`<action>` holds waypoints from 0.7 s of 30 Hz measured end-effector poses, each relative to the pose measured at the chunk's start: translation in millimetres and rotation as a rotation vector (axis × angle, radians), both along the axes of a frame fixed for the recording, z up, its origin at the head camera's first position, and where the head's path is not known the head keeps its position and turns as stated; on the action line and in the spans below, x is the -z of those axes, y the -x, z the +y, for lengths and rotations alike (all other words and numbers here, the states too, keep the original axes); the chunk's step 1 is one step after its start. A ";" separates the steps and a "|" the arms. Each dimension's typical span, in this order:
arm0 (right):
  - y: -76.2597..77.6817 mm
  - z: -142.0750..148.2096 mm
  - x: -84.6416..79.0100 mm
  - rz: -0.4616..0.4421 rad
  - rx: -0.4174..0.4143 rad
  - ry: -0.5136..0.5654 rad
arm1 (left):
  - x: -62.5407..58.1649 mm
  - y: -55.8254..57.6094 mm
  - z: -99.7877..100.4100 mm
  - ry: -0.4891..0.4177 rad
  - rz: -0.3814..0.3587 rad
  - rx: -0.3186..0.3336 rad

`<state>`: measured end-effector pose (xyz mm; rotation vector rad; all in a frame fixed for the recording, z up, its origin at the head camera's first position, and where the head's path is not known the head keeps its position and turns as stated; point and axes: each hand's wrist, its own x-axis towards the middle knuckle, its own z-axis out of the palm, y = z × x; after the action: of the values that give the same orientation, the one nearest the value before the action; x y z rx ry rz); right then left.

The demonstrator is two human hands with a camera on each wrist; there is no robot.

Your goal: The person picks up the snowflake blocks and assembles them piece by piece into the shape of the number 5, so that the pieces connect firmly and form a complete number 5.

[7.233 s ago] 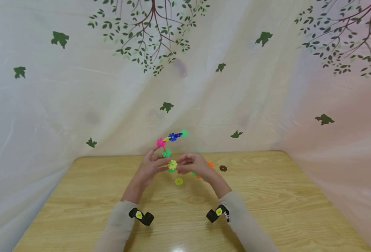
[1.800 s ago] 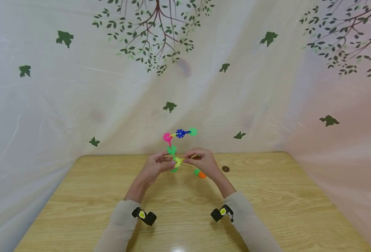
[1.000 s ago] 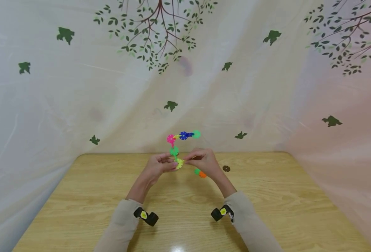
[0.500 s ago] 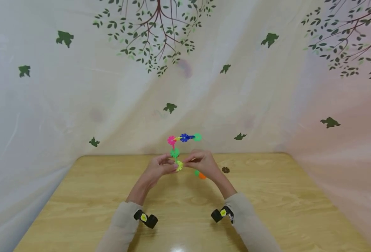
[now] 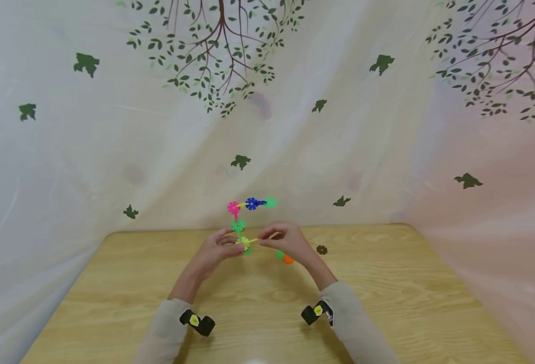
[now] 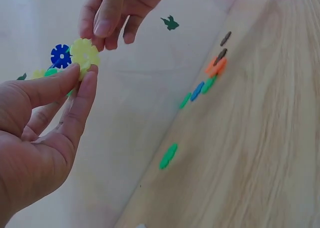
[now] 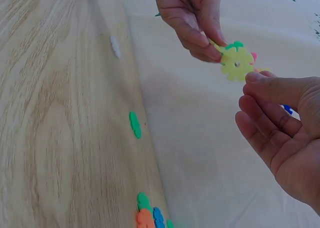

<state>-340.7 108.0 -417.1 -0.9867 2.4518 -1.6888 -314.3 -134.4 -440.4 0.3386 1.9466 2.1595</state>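
Observation:
A chain of slotted plastic snowflake discs rises above the table: a pink disc (image 5: 233, 208), a blue disc (image 5: 251, 203), a light green disc (image 5: 270, 202) at the far end and a green disc (image 5: 238, 226) lower down. At its lower end my left hand (image 5: 213, 253) pinches a yellow disc (image 5: 243, 243) between thumb and fingers. My right hand (image 5: 286, 243) pinches the edge of a second yellow disc (image 7: 237, 64), which stands edge-on in the head view and meets the first one. How deep their slots engage cannot be told.
On the wooden table (image 5: 385, 293) lie a brown disc (image 5: 322, 249), an orange disc (image 5: 288, 259), and a green disc (image 6: 169, 156). A blue disc (image 7: 158, 217) and a white piece (image 7: 115, 46) are also there. A printed curtain (image 5: 181, 167) hangs behind.
The loose yellow disc that lay on the table 7.2 s ago has been picked up by the right hand and brought against the chain's yellow disc. Lately both hands have shifted slightly left in view.

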 end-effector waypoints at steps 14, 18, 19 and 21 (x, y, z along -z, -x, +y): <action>6.4 -4.9 20.0 -0.058 -0.107 -0.261 | 7.2 -9.6 -46.0 0.024 0.000 -0.047; 4.0 -31.2 35.6 -0.113 -0.200 -0.275 | 3.7 -8.7 -50.9 0.033 0.001 -0.068; 3.7 -38.2 39.8 -0.133 -0.208 -0.275 | 2.6 -8.4 -51.4 0.036 -0.004 -0.078; 4.1 -51.9 47.0 -0.148 -0.218 -0.288 | 1.0 -7.8 -51.9 0.043 -0.011 -0.096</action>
<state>-344.8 56.1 -464.1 -1.0074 2.3084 -1.2524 -306.5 -186.3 -441.3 0.2290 2.0397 2.1685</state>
